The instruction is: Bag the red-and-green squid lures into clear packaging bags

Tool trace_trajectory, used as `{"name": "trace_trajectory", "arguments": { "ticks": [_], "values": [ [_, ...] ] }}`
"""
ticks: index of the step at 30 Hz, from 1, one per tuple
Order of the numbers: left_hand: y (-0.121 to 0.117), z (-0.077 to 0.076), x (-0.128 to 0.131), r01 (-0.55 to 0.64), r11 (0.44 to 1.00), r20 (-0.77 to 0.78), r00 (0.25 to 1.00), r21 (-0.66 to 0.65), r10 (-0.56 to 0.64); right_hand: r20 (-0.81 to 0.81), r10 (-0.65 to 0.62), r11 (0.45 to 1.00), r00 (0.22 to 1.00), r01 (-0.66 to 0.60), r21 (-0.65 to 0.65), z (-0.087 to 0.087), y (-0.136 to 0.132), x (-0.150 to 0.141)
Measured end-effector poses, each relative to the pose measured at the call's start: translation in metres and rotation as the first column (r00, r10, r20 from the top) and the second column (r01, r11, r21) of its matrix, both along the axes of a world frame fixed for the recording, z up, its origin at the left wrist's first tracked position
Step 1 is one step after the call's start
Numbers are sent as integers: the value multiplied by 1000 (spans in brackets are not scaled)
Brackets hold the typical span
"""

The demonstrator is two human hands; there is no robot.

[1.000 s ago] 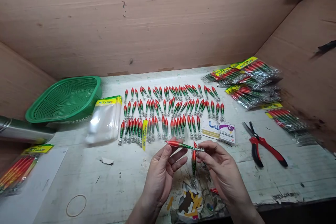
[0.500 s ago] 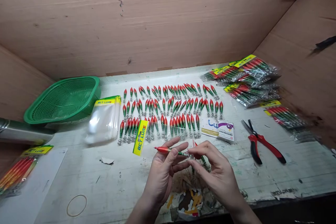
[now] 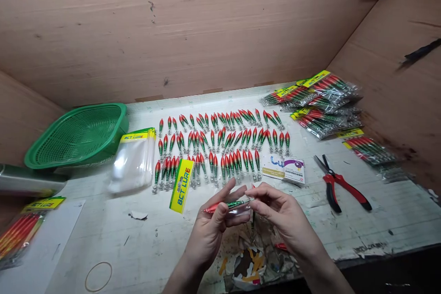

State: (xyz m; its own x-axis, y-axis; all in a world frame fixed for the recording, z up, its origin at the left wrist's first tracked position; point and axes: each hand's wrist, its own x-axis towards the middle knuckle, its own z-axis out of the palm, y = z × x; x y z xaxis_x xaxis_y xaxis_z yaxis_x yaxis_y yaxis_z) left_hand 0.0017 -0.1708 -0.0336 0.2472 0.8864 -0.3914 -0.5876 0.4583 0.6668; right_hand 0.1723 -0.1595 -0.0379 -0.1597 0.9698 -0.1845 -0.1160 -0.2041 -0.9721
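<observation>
My left hand (image 3: 211, 227) is closed round a clear plastic bag with a yellow BCT LURE header (image 3: 181, 185), its fingers pinching a red and green squid lure (image 3: 225, 205) that lies level inside or against the bag. My right hand (image 3: 282, 216) pinches the lure's hook end, and a second lure hangs partly hidden below its fingers. Three rows of the same lures (image 3: 220, 147) lie on the white table (image 3: 379, 220) just beyond my hands.
A green basket (image 3: 77, 135) and a stack of empty bags (image 3: 132, 158) sit at left. Filled packs (image 3: 320, 105) pile at back right, red-handled pliers (image 3: 339, 188) lie at right, a card (image 3: 284, 169) near the rows. A rubber band (image 3: 98, 275) lies at front left.
The lure has slid leftward in my left hand towards the bag. The bag's yellow header has swung up into full view. The lure hanging from my right hand is now mostly hidden.
</observation>
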Motion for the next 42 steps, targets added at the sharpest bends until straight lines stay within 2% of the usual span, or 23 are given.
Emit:
{"name": "trace_trajectory", "arguments": {
  "ticks": [3,6,8,10,12,15,19,22,25,28,31,33,35,38,42],
  "values": [
    [-1,-1,2,-1,1000,-16,1000,-28,1,177,-3,974,984,-38,222,1,-1,-3],
    [-2,-1,8,-21,997,-14,1000,-70,20,299,-99,874,949,-60,482,2,-3,-8],
    [-3,0,12,-78,993,-1,997,-85,78,335,-150,804,930,-83,589,1,-4,-11],
    [-4,1,13,-172,982,46,983,-80,176,359,-180,767,916,-99,635,-2,-7,-13],
    [-5,1,13,-231,969,130,962,-86,241,379,-195,753,905,-110,649,-5,-9,-15],
    [-6,1,11,-204,971,214,950,-123,226,412,-208,734,887,-137,665,-6,-11,-15],
    [-6,-2,11,-208,966,196,952,-155,236,460,-249,669,852,-192,718,-1,-11,-17],
    [-4,-2,13,-222,959,182,950,-176,253,495,-232,642,837,-250,725,3,-11,-20],
    [-2,0,13,-218,951,175,950,-220,259,510,-185,656,840,-281,700,6,-14,-13],
    [1,2,12,-231,934,165,945,-272,282,545,-170,728,821,-267,631,3,-23,19],
    [5,1,11,-251,919,150,940,-304,306,666,-138,819,733,-294,493,-5,-40,71],
    [7,1,11,-243,919,149,942,-311,300,761,-50,852,647,-370,371,-12,-55,105],
    [9,2,12,-226,924,152,947,-309,283,817,4,880,577,-390,271,-21,-71,128],
    [11,5,14,-221,927,147,950,-303,274,848,9,926,530,-324,193,-34,-88,138],
    [10,6,15,-222,926,142,951,-305,275,834,-47,932,550,-276,235,-45,-93,133]
  ]
}}
